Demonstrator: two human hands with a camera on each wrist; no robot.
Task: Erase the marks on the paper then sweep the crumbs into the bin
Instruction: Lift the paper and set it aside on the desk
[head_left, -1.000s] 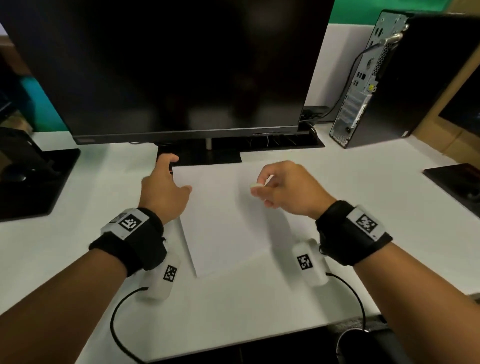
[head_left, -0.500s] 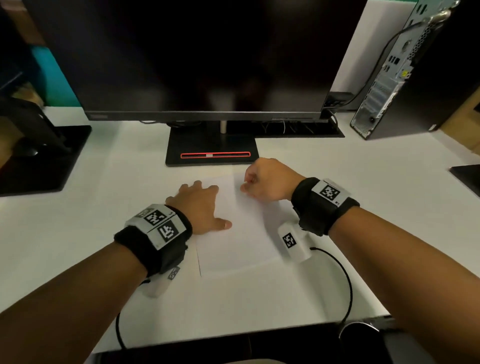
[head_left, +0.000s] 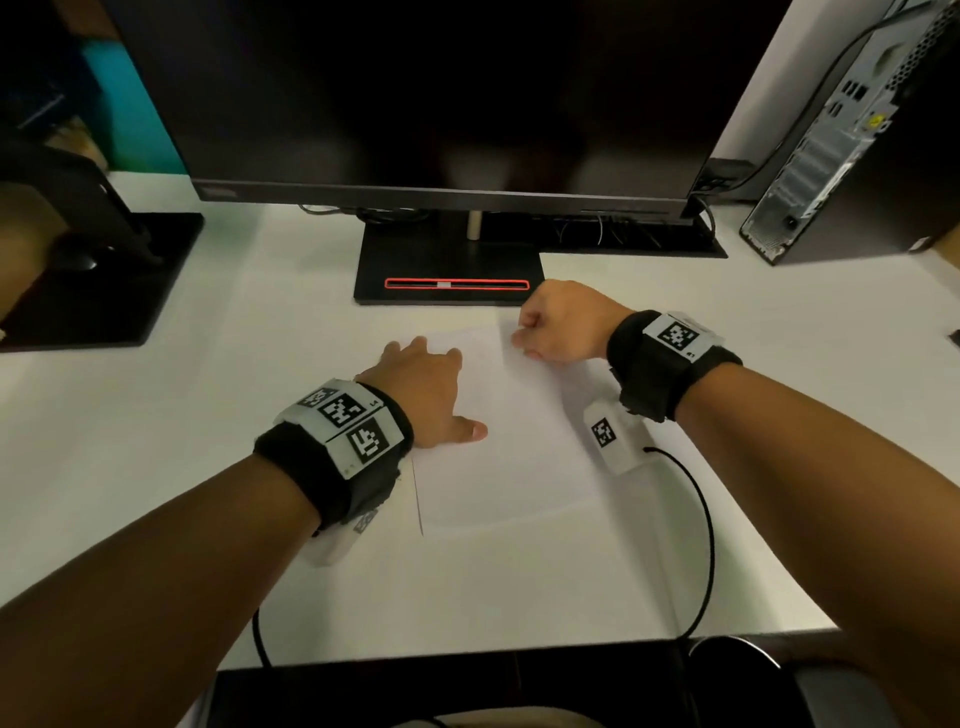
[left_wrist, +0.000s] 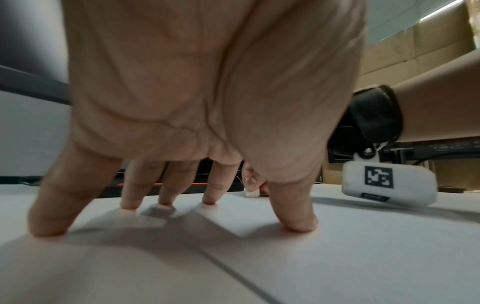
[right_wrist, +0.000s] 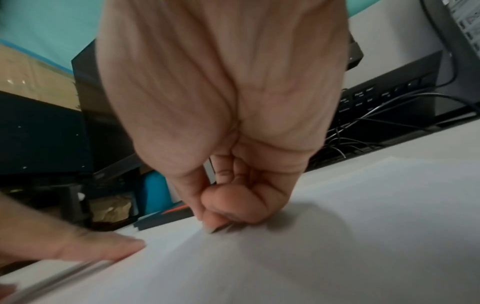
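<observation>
A: What changed?

B: My left hand has slid from the paper's 11 o'clock corner onto its left edge, fingers spread flat, pinning it to the surface. My right hand, grip pinched on the eraser, has dropped to the 1 o'clock corner.

A: Meaning?

B: I'm erasing now. Marks too faint to see; no crumbs or bin in view.

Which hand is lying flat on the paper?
The left hand: its fingers are spread, pressing the paper down. The right hand is curled, pinching a small white eraser.
</observation>
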